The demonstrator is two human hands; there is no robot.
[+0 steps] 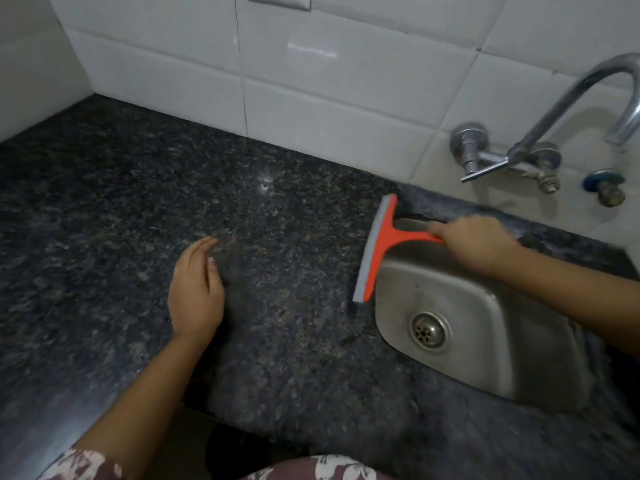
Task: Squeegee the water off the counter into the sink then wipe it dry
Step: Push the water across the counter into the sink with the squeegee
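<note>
Patterned sleeve [79, 462] nearest; left hand [195, 289] hovers over the counter [104, 220], fingers loosely together, holding nothing. Right hand [474, 242] fists the squeegee [375, 247] handle, blade at the sink [485, 341] rim (squeegeeing, seemingly). Next: reach back left for another pull.

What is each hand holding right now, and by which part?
The right hand grips the orange squeegee by its handle. The left hand holds nothing.

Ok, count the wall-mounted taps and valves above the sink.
2: the chrome swan-neck tap on the tiles behind the sink, and a small blue-ringed valve right of it.
</note>
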